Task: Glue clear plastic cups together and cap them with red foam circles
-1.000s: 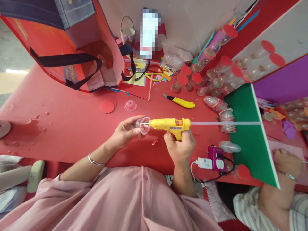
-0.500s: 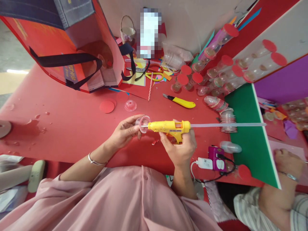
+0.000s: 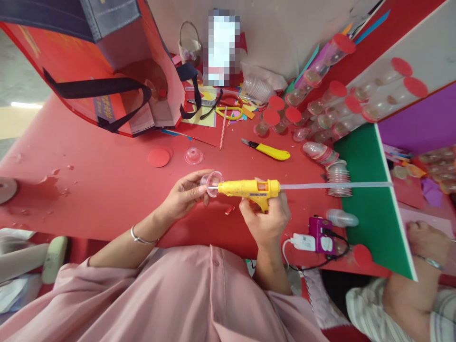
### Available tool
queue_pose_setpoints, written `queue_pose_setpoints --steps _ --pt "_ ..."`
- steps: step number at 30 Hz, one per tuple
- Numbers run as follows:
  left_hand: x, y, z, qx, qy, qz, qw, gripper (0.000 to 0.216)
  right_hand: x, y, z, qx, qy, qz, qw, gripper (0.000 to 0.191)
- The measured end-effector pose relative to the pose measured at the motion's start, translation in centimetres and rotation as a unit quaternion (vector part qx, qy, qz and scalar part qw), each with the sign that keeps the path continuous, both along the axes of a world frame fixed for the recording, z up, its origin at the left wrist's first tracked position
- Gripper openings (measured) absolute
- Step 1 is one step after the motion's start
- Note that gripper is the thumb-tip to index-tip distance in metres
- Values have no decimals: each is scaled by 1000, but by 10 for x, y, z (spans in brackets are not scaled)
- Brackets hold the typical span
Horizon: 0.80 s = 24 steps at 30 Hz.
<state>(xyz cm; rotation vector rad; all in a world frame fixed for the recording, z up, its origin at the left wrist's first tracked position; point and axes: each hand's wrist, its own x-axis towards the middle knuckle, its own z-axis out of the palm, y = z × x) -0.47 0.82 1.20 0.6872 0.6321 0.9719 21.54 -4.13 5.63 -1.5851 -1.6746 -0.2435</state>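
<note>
Near edge of the red worktop (image 3: 107,199): left hand (image 3: 181,198) pinches a small clear cup (image 3: 212,180) between thumb and fingertips, the other fingers half curled, over mid-worktop. Right hand (image 3: 265,219) is closed round the grip of a yellow glue gun (image 3: 249,188). The gun is level with its nozzle in the cup's mouth. The tip is blurred by the cup wall, so can't tell if glue is out. Trigger finger is mostly hidden behind the gun body. A clear glue stick (image 3: 335,185) juts out the gun's back toward the right edge, crossing a stack of clear cups (image 3: 337,172).

Near-right edge: white plug (image 3: 302,241), magenta gadget (image 3: 322,236) and black cable (image 3: 333,260); what the gadget is, unclear. A lone clear cup (image 3: 342,218) lies on its side just beyond. A green board (image 3: 374,204) blocks the worktop behind it. A co-worker's hand (image 3: 425,240) sits past it, arm cut by the frame.

Mid-worktop, left of centre: red paper disc (image 3: 158,157), with an upturned clear cup (image 3: 193,156) just beside it. Farther on, a yellow utility knife (image 3: 269,151).

Far side: capped cups (image 3: 285,116) with red disc lids and something brownish inside, can't tell what. Yellow scissors (image 3: 228,112) lie among paper scraps. Far-left corner: a tilted red bag (image 3: 71,61), inside dim, top cut off. At the far edge, a small basket (image 3: 188,45), contents unreadable, beside a pixelated block (image 3: 223,47).
</note>
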Motion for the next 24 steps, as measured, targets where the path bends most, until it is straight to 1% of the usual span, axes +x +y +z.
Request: queue_pose_setpoints --steps 8,15,24 --pt "1 0 1 0 0 2 1000 45 3 1 -5 -2 -38 -25 999 34" --pt "0 -1 -2 4 2 -1 1000 45 4 2 -7 22 -46 -22 998 33" --pt "0 -2 0 -1 3 -8 1000 47 2 4 -6 18 -33 -28 999 30"
